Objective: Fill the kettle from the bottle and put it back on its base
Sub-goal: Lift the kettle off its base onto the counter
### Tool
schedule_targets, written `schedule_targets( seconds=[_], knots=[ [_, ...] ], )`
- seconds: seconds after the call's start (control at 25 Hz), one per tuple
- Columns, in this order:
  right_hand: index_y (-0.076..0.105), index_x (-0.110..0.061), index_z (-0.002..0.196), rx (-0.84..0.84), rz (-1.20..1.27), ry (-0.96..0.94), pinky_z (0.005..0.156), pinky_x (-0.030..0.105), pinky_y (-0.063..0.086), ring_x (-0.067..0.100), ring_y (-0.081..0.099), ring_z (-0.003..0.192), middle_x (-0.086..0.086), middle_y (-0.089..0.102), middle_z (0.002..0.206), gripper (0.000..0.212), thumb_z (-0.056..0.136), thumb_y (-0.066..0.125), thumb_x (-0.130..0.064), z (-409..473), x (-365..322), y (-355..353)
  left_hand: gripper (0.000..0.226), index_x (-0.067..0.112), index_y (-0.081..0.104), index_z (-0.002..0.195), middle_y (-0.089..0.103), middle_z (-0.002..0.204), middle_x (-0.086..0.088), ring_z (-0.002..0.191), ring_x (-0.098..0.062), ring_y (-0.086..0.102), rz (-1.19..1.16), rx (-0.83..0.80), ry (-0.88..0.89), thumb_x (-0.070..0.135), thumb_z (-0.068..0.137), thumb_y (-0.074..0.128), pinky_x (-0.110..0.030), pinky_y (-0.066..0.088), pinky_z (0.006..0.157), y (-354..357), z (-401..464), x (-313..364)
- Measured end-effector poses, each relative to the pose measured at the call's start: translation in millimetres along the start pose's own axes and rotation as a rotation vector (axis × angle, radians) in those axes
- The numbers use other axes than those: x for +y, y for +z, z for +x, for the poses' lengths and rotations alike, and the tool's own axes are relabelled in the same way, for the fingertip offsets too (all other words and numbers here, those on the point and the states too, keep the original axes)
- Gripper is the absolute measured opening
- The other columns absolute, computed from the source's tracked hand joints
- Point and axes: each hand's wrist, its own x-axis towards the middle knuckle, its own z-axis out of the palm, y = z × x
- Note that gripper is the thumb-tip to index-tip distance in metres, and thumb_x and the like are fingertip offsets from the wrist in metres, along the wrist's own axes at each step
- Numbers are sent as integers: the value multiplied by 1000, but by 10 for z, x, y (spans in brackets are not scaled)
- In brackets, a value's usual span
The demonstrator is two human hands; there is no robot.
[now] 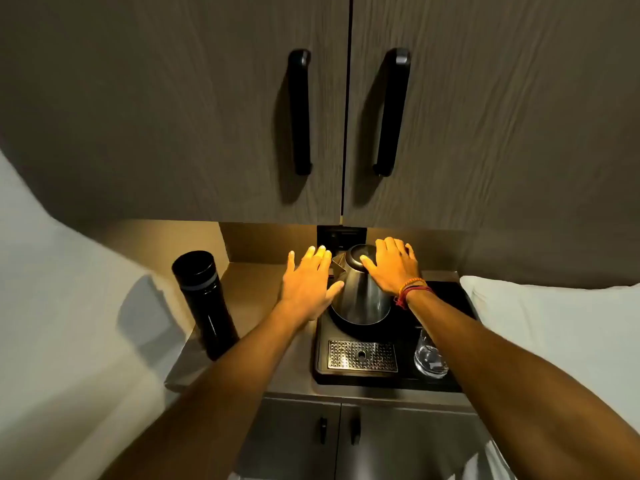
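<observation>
A steel kettle (360, 296) with a dark lid stands upright on its round black base (337, 322) at the back of a black tray (408, 375). My left hand (310, 285) hovers flat with fingers spread just left of the kettle, its thumb near the kettle's side. My right hand (393, 266) lies open over the kettle's right shoulder, with the thumb at the lid's edge and nothing gripped. A tall black bottle (204, 303) with its cap on stands on the counter to the left, apart from both hands.
A perforated metal drip grate (362, 356) sits at the tray's front and a clear glass (429, 356) at its front right. Cabinet doors with black handles (299, 112) hang overhead. White bedding (554, 317) lies right. A wall socket (341, 235) is behind the kettle.
</observation>
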Motion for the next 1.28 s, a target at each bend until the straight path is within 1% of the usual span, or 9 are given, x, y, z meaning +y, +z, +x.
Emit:
schedule_targets(
  seconds=[0.16, 0.32, 0.48, 0.56, 0.84, 0.92, 1.04, 1.2, 1.28],
  knots=[
    [60, -9, 113, -131, 92, 92, 104, 57, 40, 36, 58, 113, 15, 64, 118, 54, 89, 50, -55, 256, -15, -25, 78, 15, 13, 162, 11, 170, -6, 157, -22, 5, 38, -38, 38, 62, 101, 27, -58, 3, 123, 183, 222, 71],
    [56, -13, 86, -160, 131, 18, 87, 48, 47, 35, 61, 92, 13, 63, 93, 25, 88, 54, -38, 326, -20, -76, 76, 12, 15, 161, 15, 169, -8, 157, -23, 6, 74, -66, 56, 59, 103, 24, -58, 4, 123, 297, 351, 42],
    [59, -12, 81, -118, 187, 52, 91, 51, 43, 34, 58, 89, 10, 54, 83, 24, 88, 51, -33, 356, -86, -60, 72, 13, 17, 161, 17, 169, -6, 157, -22, 6, 70, -51, 42, 57, 104, 25, -58, 4, 123, 372, 364, 61],
    [56, -8, 72, -91, 347, 109, 79, 42, 43, 34, 59, 79, 15, 57, 76, 30, 88, 49, -32, 334, 31, -24, 72, 14, 18, 161, 18, 169, -6, 157, -22, 6, 85, -47, 41, 57, 104, 26, -59, 5, 122, 372, 368, 57],
    [60, 5, 88, -130, 672, 349, 69, 34, 39, 36, 55, 90, 24, 62, 95, 31, 93, 35, -12, 289, 464, -13, 75, 16, 16, 161, 15, 169, -4, 157, -23, 3, 17, -94, 16, 61, 102, 25, -59, 6, 122, 340, 368, 65],
    [60, 6, 92, -227, 664, 355, 79, 38, 45, 43, 56, 106, 30, 62, 110, 35, 96, 31, -13, 265, 498, 22, 75, 17, 15, 161, 13, 170, -4, 157, -23, 3, 13, -96, 16, 61, 102, 26, -59, 7, 123, 339, 369, 66],
    [49, 11, 131, -252, 694, 415, 114, 45, 32, 41, 42, 133, 30, 46, 142, 46, 101, 27, -17, 259, 506, 117, 75, 16, 13, 162, 12, 170, -4, 157, -23, 4, 13, -108, 32, 58, 103, 30, -58, 10, 123, 313, 361, 51],
    [57, 0, 74, -115, 672, 366, 100, 44, 35, 45, 53, 114, 35, 61, 115, 37, 97, 29, -10, 238, 441, 95, 74, 13, 15, 161, 16, 169, -5, 156, -20, 9, 42, -57, 98, 50, 102, 39, -51, 15, 124, 123, 320, -40],
    [55, -1, 78, -126, 697, 343, 106, 43, 29, 41, 48, 121, 32, 58, 120, 35, 98, 29, -13, 254, 335, 18, 72, 13, 20, 160, 21, 168, -6, 155, -21, 15, 57, -9, 73, 47, 102, 43, -48, 17, 124, -17, 306, -183]
  ],
)
